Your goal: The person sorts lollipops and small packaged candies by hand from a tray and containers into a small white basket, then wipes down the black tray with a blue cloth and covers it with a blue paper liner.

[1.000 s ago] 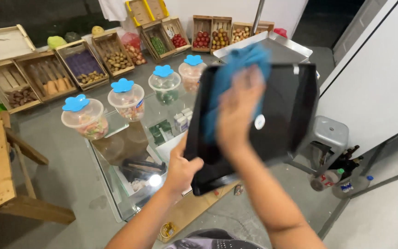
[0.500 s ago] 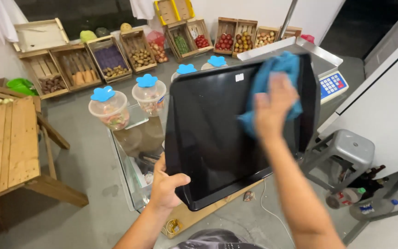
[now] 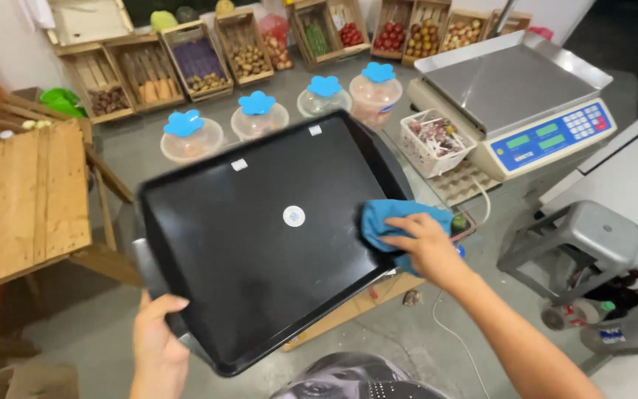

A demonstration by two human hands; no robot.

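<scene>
From where I sit, the biggest thing in view is the black tray (image 3: 260, 244), a broad flat rectangle with a raised rim, held tilted in the air over the glass counter (image 3: 437, 188) and filling the middle of the head view. I judge it stiff and fairly light for its size but awkward, because the glossy plastic looks slippery and the long span would lever against a one-handed hold; the rim at a corner or along a short edge seems the sound place to take it. My left hand (image 3: 158, 334) does just that, closed over the near lower corner with the thumb on top of the rim. My right hand (image 3: 426, 244) is pressed flat against the tray's right edge, fingers curled around a bunched blue cloth (image 3: 385, 223), which looks soft and limp, so it will fold wherever it is pushed. Behind the tray stand four clear jars with blue lids (image 3: 256, 118) in a row, a white basket (image 3: 435, 140) of small wrapped things, and a weighing scale (image 3: 515, 96) with a steel pan. Further back, wooden crates of produce (image 3: 193, 63) line the grey concrete floor, a wooden table (image 3: 23, 199) stands left, and a grey stool (image 3: 585, 236) right.
</scene>
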